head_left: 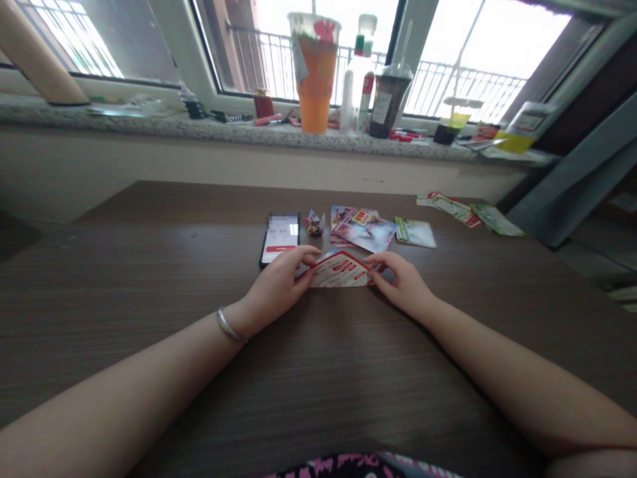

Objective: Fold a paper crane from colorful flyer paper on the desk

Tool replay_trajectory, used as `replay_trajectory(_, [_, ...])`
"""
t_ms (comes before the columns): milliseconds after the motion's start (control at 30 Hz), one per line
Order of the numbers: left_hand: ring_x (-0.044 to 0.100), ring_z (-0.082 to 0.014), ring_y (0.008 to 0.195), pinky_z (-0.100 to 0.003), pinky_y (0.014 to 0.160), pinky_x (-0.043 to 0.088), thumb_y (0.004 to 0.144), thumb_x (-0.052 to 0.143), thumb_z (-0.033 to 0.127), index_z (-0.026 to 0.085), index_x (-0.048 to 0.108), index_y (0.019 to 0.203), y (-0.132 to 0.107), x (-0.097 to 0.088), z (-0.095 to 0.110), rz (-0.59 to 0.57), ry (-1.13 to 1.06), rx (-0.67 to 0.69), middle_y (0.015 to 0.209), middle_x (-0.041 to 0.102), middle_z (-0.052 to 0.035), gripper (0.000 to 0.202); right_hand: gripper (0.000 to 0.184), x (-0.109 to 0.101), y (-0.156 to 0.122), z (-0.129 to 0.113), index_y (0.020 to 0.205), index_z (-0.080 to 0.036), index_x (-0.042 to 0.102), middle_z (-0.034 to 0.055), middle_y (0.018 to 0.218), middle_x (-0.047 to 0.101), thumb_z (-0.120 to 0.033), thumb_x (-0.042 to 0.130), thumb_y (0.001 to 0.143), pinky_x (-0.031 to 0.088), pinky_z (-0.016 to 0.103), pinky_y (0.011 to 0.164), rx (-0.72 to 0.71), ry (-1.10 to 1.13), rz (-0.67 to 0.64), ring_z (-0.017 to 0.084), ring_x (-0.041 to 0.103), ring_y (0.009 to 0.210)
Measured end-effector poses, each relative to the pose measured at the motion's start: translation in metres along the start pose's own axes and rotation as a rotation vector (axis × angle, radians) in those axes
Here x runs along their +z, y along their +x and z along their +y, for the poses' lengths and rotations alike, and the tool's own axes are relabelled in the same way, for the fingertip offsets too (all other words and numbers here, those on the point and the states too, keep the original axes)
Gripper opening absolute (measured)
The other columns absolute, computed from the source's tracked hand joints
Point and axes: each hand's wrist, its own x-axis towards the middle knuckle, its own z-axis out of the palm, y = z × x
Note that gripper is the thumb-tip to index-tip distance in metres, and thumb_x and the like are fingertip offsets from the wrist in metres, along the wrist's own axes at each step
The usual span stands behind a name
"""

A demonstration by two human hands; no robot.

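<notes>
A red and white printed paper (342, 271), partly folded, lies on the dark wooden table (149, 279) in front of me. My left hand (279, 282) pinches its left edge with fingers curled; a silver bangle (227, 325) sits on that wrist. My right hand (402, 282) pinches the paper's right corner. A small folded paper figure (314, 223) stands just beyond. A phone (280, 239) with a lit screen lies by my left fingers.
Several colourful leaflets (365, 229) lie beyond the paper, with more leaflets (450, 206) at the far right. On the stone windowsill (149, 125) stand an orange drink cup (315, 73), a dark drink cup (388, 99), bottles and pens.
</notes>
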Motion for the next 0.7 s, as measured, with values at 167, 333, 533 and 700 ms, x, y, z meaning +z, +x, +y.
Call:
replay_trajectory(167, [0.062, -0.0163, 0.090, -0.034, 0.084, 0.052, 0.087, 0.054, 0.013, 0.018, 0.058, 0.103, 0.0000, -0.0018, 0.0031, 0.019, 0.029, 0.162, 0.095, 0.066, -0.0038, 0.017, 0.009, -0.0044, -0.0002, -0.0036, 0.090, -0.021, 0.060, 0.0049, 0.088, 0.067, -0.017, 0.053, 0.087, 0.051, 0.035, 0.078, -0.140, -0.033, 0.001, 0.019, 0.062, 0.084])
replay_trajectory(333, [0.059, -0.0159, 0.089, -0.031, 0.081, 0.051, 0.090, 0.052, 0.012, 0.018, 0.061, 0.096, 0.0014, -0.0045, 0.0044, -0.018, 0.016, 0.356, 0.093, 0.065, -0.0045, 0.012, 0.011, -0.0065, 0.0004, -0.0062, 0.093, -0.022, 0.060, 0.0046, 0.092, 0.068, -0.015, 0.054, 0.088, 0.051, 0.036, 0.083, -0.286, -0.023, -0.058, 0.018, 0.062, 0.090])
replay_trajectory(533, [0.060, -0.0161, 0.093, -0.030, 0.084, 0.051, 0.091, 0.054, 0.013, 0.019, 0.063, 0.100, 0.0016, -0.0077, 0.0050, -0.127, -0.027, 0.491, 0.099, 0.065, -0.0063, 0.014, 0.010, -0.0057, 0.0013, -0.0081, 0.091, -0.021, 0.060, 0.0049, 0.094, 0.068, -0.013, 0.057, 0.086, 0.051, 0.035, 0.083, -0.419, -0.017, -0.093, 0.017, 0.062, 0.090])
replay_trajectory(700, [0.061, -0.0170, 0.096, -0.032, 0.087, 0.050, 0.091, 0.052, 0.015, 0.019, 0.065, 0.099, 0.0020, -0.0090, 0.0067, -0.204, 0.027, 0.575, 0.101, 0.067, -0.0068, 0.016, 0.009, -0.0048, 0.0003, -0.0104, 0.091, -0.021, 0.062, 0.0038, 0.098, 0.070, -0.015, 0.059, 0.085, 0.052, 0.034, 0.085, -0.498, -0.064, -0.172, 0.017, 0.062, 0.091])
